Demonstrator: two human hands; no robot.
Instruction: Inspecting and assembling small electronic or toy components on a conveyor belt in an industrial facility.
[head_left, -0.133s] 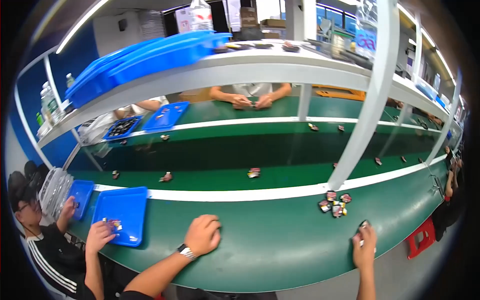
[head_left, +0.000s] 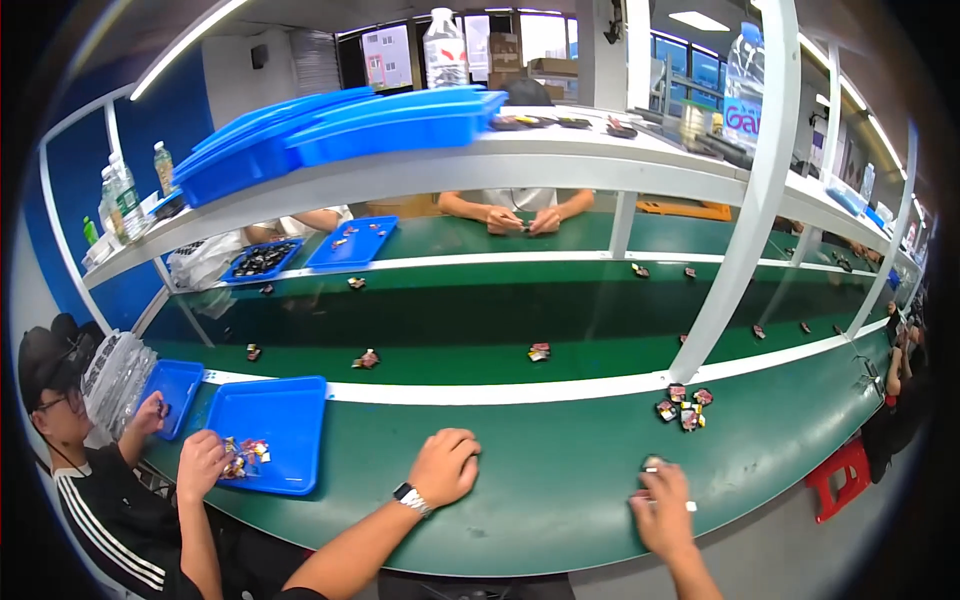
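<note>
My left hand (head_left: 446,468) rests on the green tabletop (head_left: 540,500) with its fingers curled under; anything inside them is hidden. At the right, my right hand (head_left: 662,505) is closed around a small black part (head_left: 652,464), whose dark end shows beyond the fingertips. A pale bit shows beside the fingers, too small to name. Beyond this hand, a cluster of several small black parts with red and yellow pieces (head_left: 690,414) lies by the white rail.
At the left, a co-worker's hand (head_left: 203,462) is over a blue tray (head_left: 300,440) holding small coloured pieces. More parts (head_left: 540,352) lie spaced along the green belt (head_left: 460,368) beyond the white rail. A white post (head_left: 735,215) rises at the right, supporting a shelf (head_left: 560,172) with stacked blue trays.
My right hand has moved left and nearer to me with the black part. My left hand stays about where it was on the tabletop. The view has shifted slightly.
</note>
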